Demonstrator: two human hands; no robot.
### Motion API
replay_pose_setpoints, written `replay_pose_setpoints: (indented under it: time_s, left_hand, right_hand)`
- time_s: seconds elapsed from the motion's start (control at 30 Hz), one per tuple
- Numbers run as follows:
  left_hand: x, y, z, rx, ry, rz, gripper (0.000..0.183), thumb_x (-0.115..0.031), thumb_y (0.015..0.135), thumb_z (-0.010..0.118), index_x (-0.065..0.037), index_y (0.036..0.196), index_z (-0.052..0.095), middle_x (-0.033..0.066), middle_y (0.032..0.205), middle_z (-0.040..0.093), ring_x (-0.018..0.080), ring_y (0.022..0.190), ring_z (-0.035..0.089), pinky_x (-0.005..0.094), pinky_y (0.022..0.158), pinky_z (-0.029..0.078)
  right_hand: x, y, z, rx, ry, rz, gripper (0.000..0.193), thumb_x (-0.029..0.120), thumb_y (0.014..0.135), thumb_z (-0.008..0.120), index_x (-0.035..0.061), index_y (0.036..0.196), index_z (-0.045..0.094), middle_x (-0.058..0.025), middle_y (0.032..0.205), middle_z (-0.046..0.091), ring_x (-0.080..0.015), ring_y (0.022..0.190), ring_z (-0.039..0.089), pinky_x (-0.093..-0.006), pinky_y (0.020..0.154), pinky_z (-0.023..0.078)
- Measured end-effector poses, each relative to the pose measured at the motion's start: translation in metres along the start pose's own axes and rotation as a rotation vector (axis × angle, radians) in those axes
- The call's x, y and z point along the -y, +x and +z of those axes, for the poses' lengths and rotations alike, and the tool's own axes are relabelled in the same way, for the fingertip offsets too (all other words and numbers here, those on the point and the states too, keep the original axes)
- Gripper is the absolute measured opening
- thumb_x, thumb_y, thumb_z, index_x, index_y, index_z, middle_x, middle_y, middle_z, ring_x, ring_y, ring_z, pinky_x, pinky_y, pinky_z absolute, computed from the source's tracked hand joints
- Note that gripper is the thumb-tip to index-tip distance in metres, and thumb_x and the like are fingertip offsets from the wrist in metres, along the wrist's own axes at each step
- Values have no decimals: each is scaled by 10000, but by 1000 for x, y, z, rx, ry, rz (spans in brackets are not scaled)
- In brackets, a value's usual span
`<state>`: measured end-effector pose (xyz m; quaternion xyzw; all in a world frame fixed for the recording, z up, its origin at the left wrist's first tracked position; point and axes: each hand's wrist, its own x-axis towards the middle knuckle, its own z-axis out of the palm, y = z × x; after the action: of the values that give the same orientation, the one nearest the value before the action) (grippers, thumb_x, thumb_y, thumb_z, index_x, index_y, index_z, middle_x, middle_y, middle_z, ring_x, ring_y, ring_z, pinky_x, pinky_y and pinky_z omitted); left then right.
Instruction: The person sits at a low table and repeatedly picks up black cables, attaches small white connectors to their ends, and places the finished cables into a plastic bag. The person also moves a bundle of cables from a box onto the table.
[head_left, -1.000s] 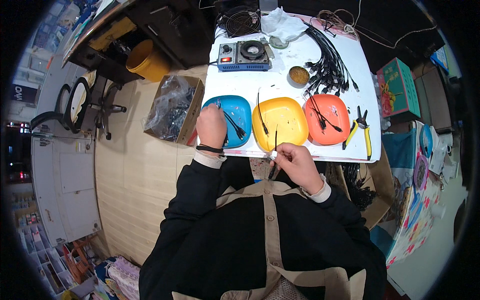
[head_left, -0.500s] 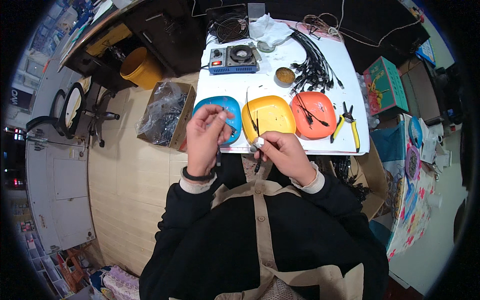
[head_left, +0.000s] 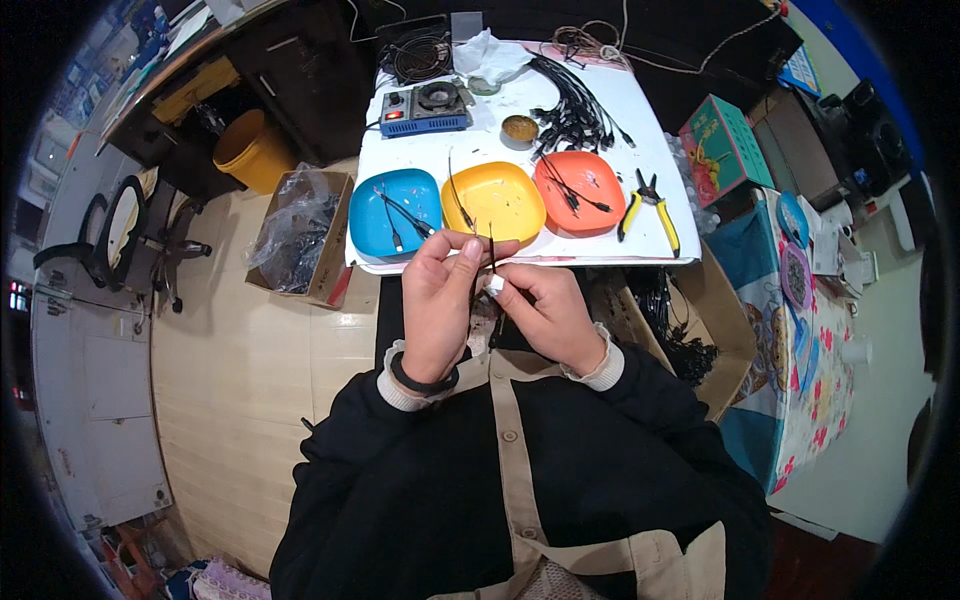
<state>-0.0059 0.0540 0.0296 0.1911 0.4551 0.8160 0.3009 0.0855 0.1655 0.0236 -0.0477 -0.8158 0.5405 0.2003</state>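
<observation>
My right hand (head_left: 552, 312) pinches a thin black cable (head_left: 491, 250) in front of my body, its stripped-looking end pointing up past the table's edge. Something small and white (head_left: 494, 285) is at the right thumb's tip; I cannot tell whether it is tape or a wrap. My left hand (head_left: 440, 305), with a black band at the wrist, is closed against the same cable, thumb and forefinger around its upper part. Beyond the hands stand a blue plate (head_left: 362, 222) holding short cables with plugs, a yellow plate (head_left: 510, 200) with a thin wire, and an orange plate (head_left: 590, 185) with black cables.
Yellow-handled pliers (head_left: 648, 210) lie at the table's right. Behind are a solder pot (head_left: 425, 108), a round tin (head_left: 519, 130), a bundle of black cables (head_left: 580, 105) and a fan (head_left: 415, 60). Cardboard boxes (head_left: 340, 235) flank the table on both sides.
My left hand has moved right and come together with my right hand at the cable. The view has shifted, so the table sits farther left and higher.
</observation>
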Motion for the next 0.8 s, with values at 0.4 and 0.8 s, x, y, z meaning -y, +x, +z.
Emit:
replay_pose_setpoints:
  time_s: [0.4, 0.8]
  left_hand:
    - [4, -28, 0, 100, 13, 26, 154, -97, 987, 489, 41, 1036, 538, 169, 973, 683, 174, 887, 668, 259, 768, 536]
    - [-4, -34, -5, 224, -79, -158, 125, -73, 971, 501, 33, 1015, 550, 93, 764, 627, 34, 496, 378, 162, 466, 298]
  right_hand:
    - [15, -21, -11, 17, -123, 1, 163, 138, 880, 636, -18, 836, 642, -150, 696, 624, -219, 586, 605, -320, 556, 458]
    - [6, -5, -17, 16, 684, 126, 110, 72, 896, 634, 3, 979, 610, -37, 874, 638, -42, 697, 562, -162, 591, 425]
